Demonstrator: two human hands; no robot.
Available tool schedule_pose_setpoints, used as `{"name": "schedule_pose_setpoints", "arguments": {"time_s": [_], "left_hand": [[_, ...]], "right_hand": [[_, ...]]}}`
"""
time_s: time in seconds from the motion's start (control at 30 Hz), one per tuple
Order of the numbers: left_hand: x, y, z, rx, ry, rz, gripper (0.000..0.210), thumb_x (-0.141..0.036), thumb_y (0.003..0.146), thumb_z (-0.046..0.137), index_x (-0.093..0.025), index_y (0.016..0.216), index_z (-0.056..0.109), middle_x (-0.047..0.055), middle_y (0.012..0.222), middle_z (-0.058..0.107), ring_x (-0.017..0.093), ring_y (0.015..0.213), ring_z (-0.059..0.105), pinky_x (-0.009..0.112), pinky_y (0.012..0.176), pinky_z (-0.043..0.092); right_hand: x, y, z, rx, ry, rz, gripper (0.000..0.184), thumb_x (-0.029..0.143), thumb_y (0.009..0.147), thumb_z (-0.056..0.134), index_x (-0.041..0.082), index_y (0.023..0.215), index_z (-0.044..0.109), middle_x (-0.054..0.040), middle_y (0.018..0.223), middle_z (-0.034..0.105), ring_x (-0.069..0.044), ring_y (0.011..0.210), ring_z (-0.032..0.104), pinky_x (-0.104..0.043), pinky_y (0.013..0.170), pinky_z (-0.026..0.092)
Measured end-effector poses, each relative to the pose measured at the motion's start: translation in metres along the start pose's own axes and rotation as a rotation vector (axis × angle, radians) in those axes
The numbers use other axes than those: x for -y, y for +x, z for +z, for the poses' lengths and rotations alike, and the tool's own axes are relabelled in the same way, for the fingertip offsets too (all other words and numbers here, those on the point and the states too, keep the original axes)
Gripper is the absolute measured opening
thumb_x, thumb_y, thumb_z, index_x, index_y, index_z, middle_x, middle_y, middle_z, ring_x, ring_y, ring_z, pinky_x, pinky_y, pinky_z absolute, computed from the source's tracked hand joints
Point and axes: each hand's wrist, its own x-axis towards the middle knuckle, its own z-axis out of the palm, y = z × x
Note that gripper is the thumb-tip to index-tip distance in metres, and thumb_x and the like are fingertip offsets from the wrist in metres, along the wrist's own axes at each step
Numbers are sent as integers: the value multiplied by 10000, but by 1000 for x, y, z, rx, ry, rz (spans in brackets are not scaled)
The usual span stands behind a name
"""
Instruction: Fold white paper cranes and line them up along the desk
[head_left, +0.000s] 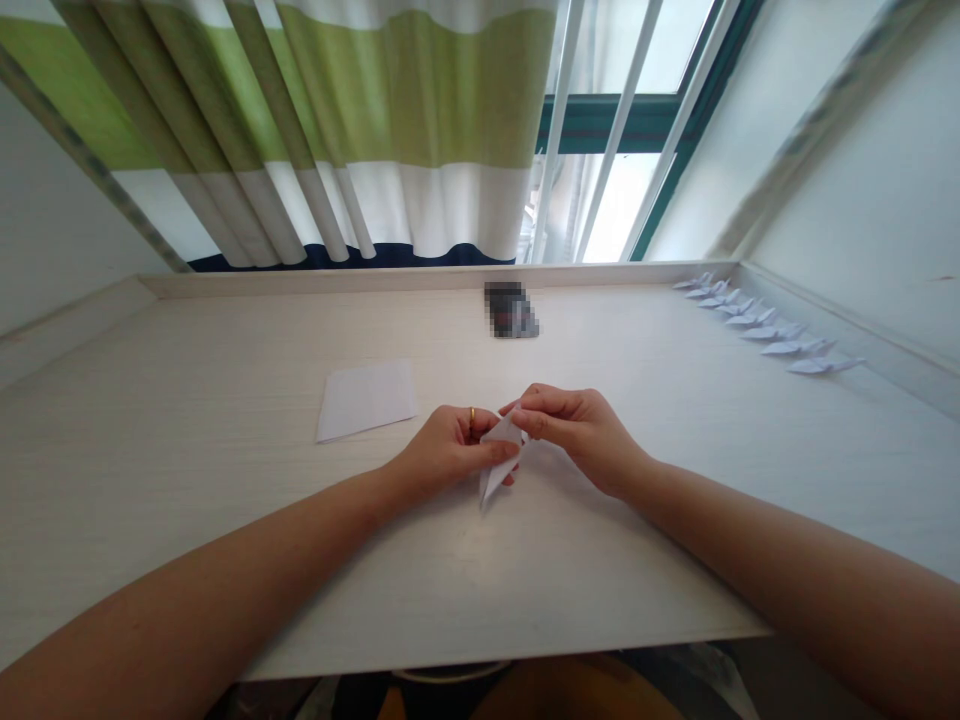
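Both hands meet over the table around a piece of folded white paper (498, 477), narrow and pointed at its lower end. My left hand (450, 443), with a gold ring on one finger, clasps its middle, thumb across the front and fingers behind. My right hand (570, 425) pinches the paper's upper tip between thumb and index finger. Parts of the folds are hidden by the fingers. Left of my hands, white paper sheets (366, 400) lie flat on the pale table (390, 600).
Several folded white paper cranes (784, 348) stand in a row along the table's right side. A blurred dark object (511, 310) lies near the back edge. Behind the table are a green and white curtain (420, 100) and a barred window (600, 130).
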Motion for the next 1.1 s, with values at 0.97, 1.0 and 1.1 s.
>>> {"name": "schedule_pose_setpoints", "arguments": {"time_s": [0.97,1.0,1.1], "left_hand": [[3,1,2,-32,-48,-49,210,-289,617,682,-111,683,591,26,598,643,128,542,607,242,561,469],[2,1,2,-67,-61,-29,217,-294,617,682,-113,696,594,24,605,644,130,552,609,245,570,468],[2,3,1,-175,-85,71,231,-311,628,674,-120,739,609,26,653,653,133,605,611,252,617,462]], "right_hand": [[6,3,-2,-227,-61,-11,265,381,751,526,142,666,603,41,508,444,-74,501,392,-240,540,332],[5,3,-2,-205,-79,-6,262,379,756,520,143,676,602,38,520,451,-76,509,399,-241,548,339],[1,3,1,-113,-122,28,215,359,747,534,150,716,569,23,594,507,-81,541,428,-237,553,357]]}}
